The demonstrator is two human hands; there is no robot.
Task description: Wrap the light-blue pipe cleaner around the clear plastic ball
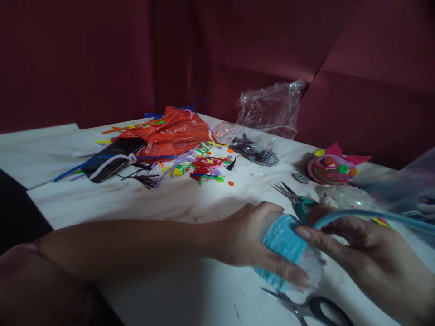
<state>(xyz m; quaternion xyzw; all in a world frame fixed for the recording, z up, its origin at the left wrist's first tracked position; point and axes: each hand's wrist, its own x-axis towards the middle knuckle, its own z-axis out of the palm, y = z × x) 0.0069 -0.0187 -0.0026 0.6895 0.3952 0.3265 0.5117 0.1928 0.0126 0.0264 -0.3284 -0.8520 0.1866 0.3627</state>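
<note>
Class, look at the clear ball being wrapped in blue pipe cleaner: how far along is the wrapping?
Done: blue coils cover the middle of the clear ball. In hand: the left hand grips the ball while the right hand guides the loose blue pipe cleaner. Left: the ball's bare end and the long loose tail.

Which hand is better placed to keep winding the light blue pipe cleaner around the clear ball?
Probably the right hand: it already holds the free blue pipe cleaner at the wrapped band. The left hand grips the clear ball, steadying it.
</note>
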